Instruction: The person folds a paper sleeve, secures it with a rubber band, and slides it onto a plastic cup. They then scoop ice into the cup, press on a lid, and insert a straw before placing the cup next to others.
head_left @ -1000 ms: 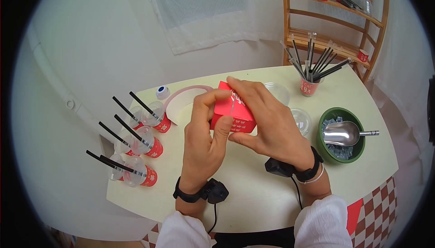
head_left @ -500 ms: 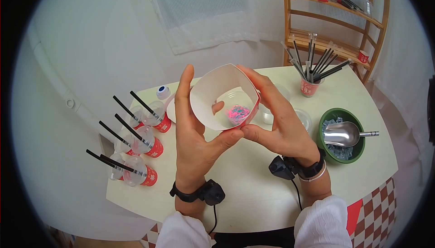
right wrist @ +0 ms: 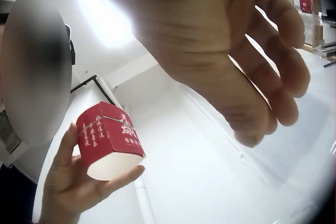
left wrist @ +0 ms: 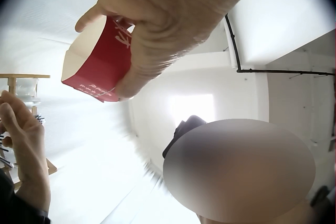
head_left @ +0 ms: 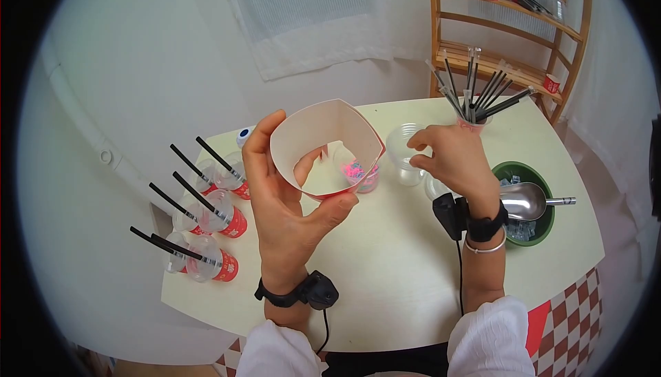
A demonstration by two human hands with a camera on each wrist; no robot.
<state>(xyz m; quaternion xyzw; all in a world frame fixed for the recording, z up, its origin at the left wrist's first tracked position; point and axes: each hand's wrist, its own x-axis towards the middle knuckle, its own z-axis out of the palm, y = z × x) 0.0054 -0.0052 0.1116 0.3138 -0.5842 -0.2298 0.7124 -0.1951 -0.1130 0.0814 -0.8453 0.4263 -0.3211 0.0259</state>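
Observation:
My left hand (head_left: 292,218) grips a red paper cup sleeve (head_left: 327,146), its thumb at the near side and its fingers round the left. The sleeve is white inside and open at both ends, tilted so the table shows through it. White lettering and a thin grey line cross its red outside (right wrist: 107,132) in the right wrist view. Behind it, partly hidden, stands a small clear tub with pink and blue bits (head_left: 372,183). My right hand (head_left: 458,160) is empty, fingers loosely bent, beside clear plastic cups (head_left: 406,144) and in front of a cup of black straws (head_left: 475,123).
Several clear cups with red sleeves and black straws (head_left: 224,215) stand at the table's left. At the right, a green bowl (head_left: 506,170) holds ice-like cubes and a metal scoop (head_left: 525,201). A wooden shelf (head_left: 509,26) stands behind.
The sleeve, held in both hands with its red outside showing, has turned so its opening faces up. My right hand has let go of it and moved right, towards the clear cups.

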